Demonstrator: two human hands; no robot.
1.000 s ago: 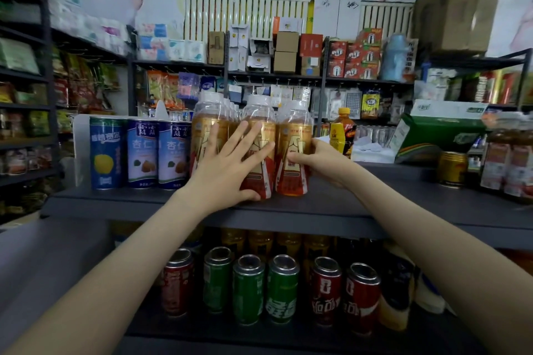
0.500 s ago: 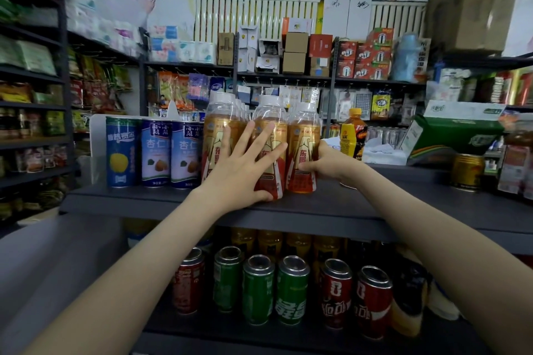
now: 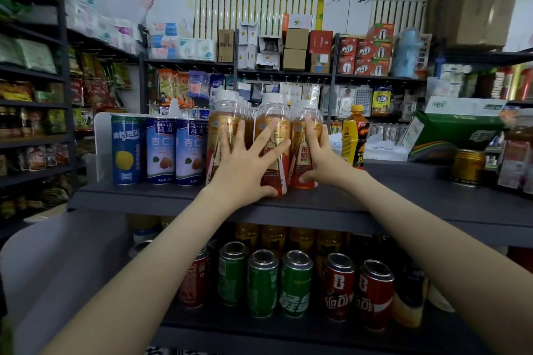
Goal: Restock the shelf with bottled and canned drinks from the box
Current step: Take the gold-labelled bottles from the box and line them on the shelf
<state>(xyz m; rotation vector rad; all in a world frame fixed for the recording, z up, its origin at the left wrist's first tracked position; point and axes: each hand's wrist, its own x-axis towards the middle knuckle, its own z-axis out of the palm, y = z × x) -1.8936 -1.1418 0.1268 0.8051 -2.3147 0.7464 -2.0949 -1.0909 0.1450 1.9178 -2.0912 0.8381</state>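
Bottles of amber drink stand upright in a tight row at the front of the top shelf; left hand lies flat, fingers splayed across the left and middle bottle fronts, thumb at the middle one's base; right hand presses straight fingers up the rightmost bottle's front, thumb low; hands near each other, not touching; blue cans just left of the row; red and green cans on the shelf below.

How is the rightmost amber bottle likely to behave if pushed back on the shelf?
Tall and narrow, the bottle could tip if pushed high; the right hand spans its side, which helps. It looks nearly full, so probably fairly heavy. Its glossy label may be slippery.
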